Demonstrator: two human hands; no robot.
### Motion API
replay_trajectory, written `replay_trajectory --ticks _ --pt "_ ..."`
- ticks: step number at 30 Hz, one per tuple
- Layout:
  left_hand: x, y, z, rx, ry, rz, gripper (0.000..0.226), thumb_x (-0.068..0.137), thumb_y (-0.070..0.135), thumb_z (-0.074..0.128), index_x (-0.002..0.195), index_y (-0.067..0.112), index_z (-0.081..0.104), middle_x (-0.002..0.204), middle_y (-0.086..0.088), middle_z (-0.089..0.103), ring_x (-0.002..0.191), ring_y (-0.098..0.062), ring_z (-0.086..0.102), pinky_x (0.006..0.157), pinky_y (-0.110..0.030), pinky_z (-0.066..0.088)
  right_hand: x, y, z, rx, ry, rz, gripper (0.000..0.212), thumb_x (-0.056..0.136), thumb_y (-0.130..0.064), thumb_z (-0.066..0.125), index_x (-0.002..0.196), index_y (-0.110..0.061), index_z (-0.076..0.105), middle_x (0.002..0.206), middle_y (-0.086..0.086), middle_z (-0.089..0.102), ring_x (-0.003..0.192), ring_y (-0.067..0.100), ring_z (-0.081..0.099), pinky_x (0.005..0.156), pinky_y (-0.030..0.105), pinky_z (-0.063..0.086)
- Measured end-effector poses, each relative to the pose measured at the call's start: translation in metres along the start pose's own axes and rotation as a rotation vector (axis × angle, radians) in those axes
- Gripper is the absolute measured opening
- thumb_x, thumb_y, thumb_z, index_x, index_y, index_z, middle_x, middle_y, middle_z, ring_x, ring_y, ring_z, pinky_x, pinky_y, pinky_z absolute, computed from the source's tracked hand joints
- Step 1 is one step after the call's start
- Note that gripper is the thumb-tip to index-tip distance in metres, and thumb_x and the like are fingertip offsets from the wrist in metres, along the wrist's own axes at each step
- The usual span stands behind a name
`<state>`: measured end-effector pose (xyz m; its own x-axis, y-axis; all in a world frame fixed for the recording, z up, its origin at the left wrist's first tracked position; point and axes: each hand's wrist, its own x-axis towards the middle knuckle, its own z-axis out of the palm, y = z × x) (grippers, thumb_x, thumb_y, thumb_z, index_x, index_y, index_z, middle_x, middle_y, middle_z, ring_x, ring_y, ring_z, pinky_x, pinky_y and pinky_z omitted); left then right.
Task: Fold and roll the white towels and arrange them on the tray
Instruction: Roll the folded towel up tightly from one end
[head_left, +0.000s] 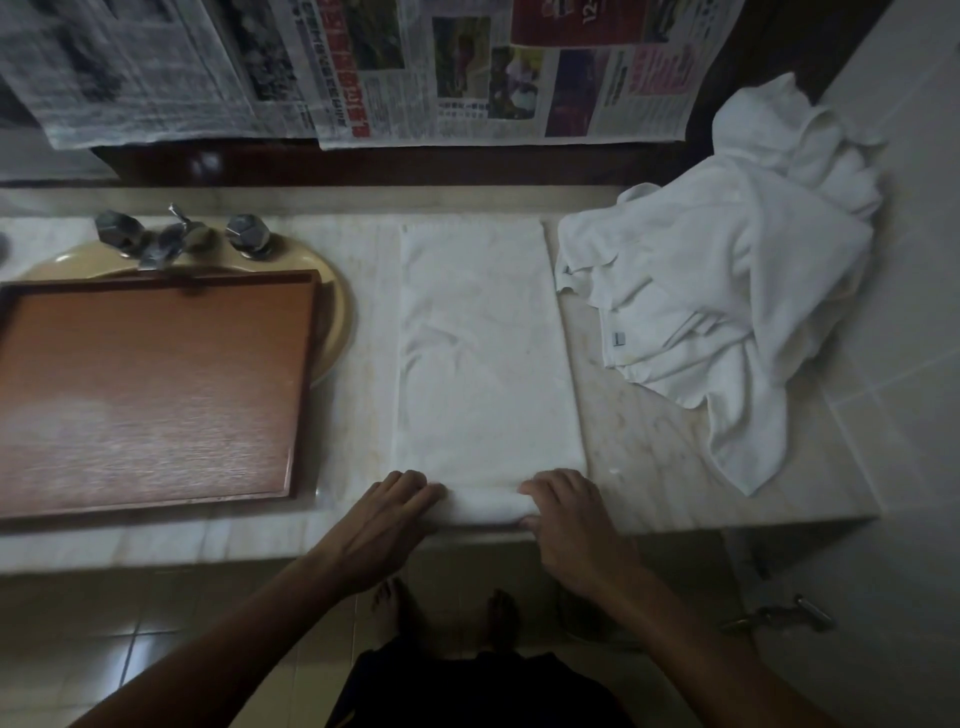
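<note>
The folded towel (488, 353) is lying on the marble counter (649, 457) as a long strip, its long axis running straight away from the person toward the wall. At the near edge a short roll (483, 506) is sitting crosswise. The left hand (379, 525) is curling its fingers over the roll's left end, thumb hidden; the right hand (566, 525) is gripping the right end, fingers on top and thumb tucked beneath. Both hands are sitting level, neither one nearer, and all the flat cloth is lying ahead of them, so the roll looks set to travel forward, away from the body. The wooden tray (156, 384) is waiting to the left, on the left hand's side, with no towel on it. A heap of towels (727, 291) is slumping on the right. One is showing a small label (617, 340), too small to read. Newspapers (467, 67) are hanging above, the print blurred, though "12" seems to be showing on a red advert.
</note>
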<state>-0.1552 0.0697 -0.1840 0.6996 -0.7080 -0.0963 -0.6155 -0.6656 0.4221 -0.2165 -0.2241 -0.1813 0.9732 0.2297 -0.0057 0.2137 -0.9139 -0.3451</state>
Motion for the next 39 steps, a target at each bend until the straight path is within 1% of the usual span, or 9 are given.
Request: replay_trajectory --ticks 4,7,10,14,19,21,24,29,39 --pt "0.007 -0.005 -0.009 -0.098 -0.03 -0.03 0.044 0.1 0.05 0.047 0.137 0.027 0.053 0.123 0.007 0.053 0.104 -0.016 0.051 0.088 -0.033 0.047 -0.013 -0.03 0.007 -0.094 0.131 -0.001 0.046 0.089 -0.012 0.055 0.135 -0.013 0.059 0.138 0.013 0.055 0.126 0.037 0.05 0.107 0.052 0.039" --pt "0.012 -0.005 -0.013 -0.19 -0.031 -0.059 0.05 0.098 0.054 0.047 0.136 0.025 0.059 0.121 0.005 0.056 0.105 -0.016 0.054 0.091 -0.03 0.046 -0.022 -0.051 0.019 -0.126 0.071 -0.014 0.064 0.089 -0.012 0.038 0.152 -0.015 0.045 0.157 0.019 0.042 0.146 0.042 0.035 0.117 0.065 0.027" --pt "0.019 -0.008 -0.012 -0.246 -0.038 -0.156 0.057 0.093 0.062 0.047 0.135 0.026 0.062 0.117 0.006 0.056 0.107 -0.015 0.056 0.094 -0.037 0.05 -0.016 -0.052 0.024 -0.17 0.005 0.033 0.071 0.091 -0.016 0.043 0.161 -0.015 0.028 0.167 0.018 0.024 0.155 0.041 0.018 0.12 0.067 0.018" --pt "0.023 0.005 -0.019 0.088 0.069 -0.162 0.06 0.093 0.061 0.046 0.142 0.028 0.056 0.132 0.0 0.056 0.12 -0.022 0.053 0.102 -0.044 0.046 -0.001 -0.051 0.027 -0.21 -0.049 0.072 0.073 0.1 -0.03 0.054 0.163 -0.014 0.021 0.169 0.017 0.018 0.156 0.039 0.013 0.122 0.065 0.013" --pt "0.025 0.054 0.016 0.188 0.093 -0.096 0.078 0.085 0.028 0.071 0.155 0.017 0.038 0.157 -0.008 0.044 0.146 -0.028 0.042 0.122 -0.048 0.024 0.015 -0.039 0.025 -0.284 -0.096 0.063 0.065 0.102 -0.036 0.026 0.161 -0.009 0.025 0.165 0.017 0.03 0.152 0.039 0.028 0.121 0.064 0.02" --pt "0.027 0.053 0.027 0.246 0.054 -0.115 0.091 0.081 0.019 0.07 0.161 0.012 0.027 0.167 -0.012 0.028 0.154 -0.032 0.027 0.124 -0.051 0.012 0.026 -0.038 0.022 -0.29 -0.115 0.081 0.067 0.1 -0.037 0.036 0.161 -0.009 0.027 0.162 0.015 0.037 0.148 0.037 0.035 0.121 0.062 0.022" --pt "0.037 0.04 0.021 0.271 0.044 -0.103 0.094 0.075 0.013 0.068 0.16 0.009 0.028 0.165 -0.014 0.032 0.152 -0.033 0.032 0.123 -0.052 0.023 0.044 -0.037 0.013 -0.282 -0.159 0.093 0.08 0.09 -0.036 0.061 0.159 -0.009 0.03 0.156 0.014 0.042 0.139 0.035 0.043 0.117 0.058 0.029" --pt "0.051 0.008 -0.001 0.184 -0.007 -0.065 0.084 0.072 0.022 0.072 0.151 0.012 0.045 0.149 -0.011 0.054 0.134 -0.03 0.053 0.105 -0.046 0.049 0.053 -0.024 -0.002 -0.328 -0.209 0.032 0.083 0.077 -0.02 0.069 0.152 -0.007 0.038 0.142 0.018 0.05 0.121 0.036 0.052 0.101 0.051 0.043" --pt "-0.005 0.007 0.004 0.067 0.076 -0.112 0.067 0.09 0.051 0.058 0.147 0.017 0.047 0.145 -0.002 0.057 0.131 -0.021 0.056 0.1 -0.041 0.05 0.014 -0.012 0.003 -0.34 -0.192 -0.124 0.064 0.089 -0.037 0.072 0.144 -0.011 0.05 0.124 0.01 0.062 0.1 0.03 0.06 0.077 0.045 0.051"
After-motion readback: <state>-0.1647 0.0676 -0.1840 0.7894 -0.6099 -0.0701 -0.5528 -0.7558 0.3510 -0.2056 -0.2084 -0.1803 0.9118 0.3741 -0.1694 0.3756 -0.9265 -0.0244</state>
